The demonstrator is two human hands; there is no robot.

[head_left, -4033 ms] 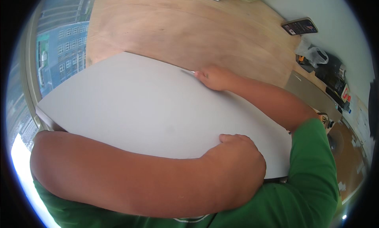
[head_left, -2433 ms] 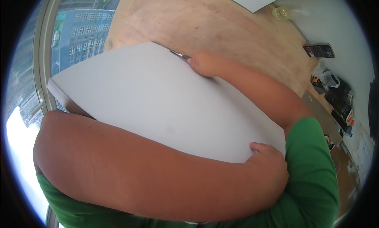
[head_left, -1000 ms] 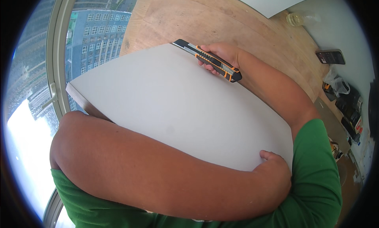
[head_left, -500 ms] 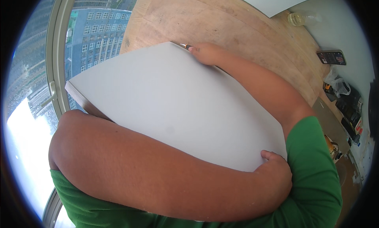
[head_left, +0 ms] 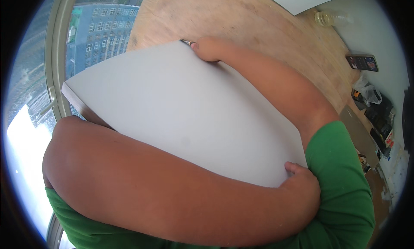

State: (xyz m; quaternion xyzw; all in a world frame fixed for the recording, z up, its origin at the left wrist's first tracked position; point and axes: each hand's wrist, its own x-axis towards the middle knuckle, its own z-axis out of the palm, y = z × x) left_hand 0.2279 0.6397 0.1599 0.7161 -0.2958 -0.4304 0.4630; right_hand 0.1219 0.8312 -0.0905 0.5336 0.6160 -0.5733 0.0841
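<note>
A large white panel (head_left: 181,102) with a thick edge lies across the middle of the view. My left arm reaches across its near side, and my left hand (head_left: 300,182) is closed round its near right edge, thumb on top and fingers hidden. At the far corner, my right hand (head_left: 209,49) is closed on a slim knife-like tool (head_left: 186,42) with a pointed metal tip. That tip sits at the panel's corner; most of the tool's body is hidden in my hand.
Past the panel lies a worn wooden surface (head_left: 250,25). A window frame (head_left: 54,76) stands close on the left. On the right are a clear bottle (head_left: 325,19), a phone (head_left: 362,62) and a plastic bag (head_left: 368,93) among dark items. Another white panel (head_left: 302,0) shows at the top.
My right hand and the tool have slid left and away along the panel's edge to its far corner. The panel and my left arm sit slightly farther left in view.
</note>
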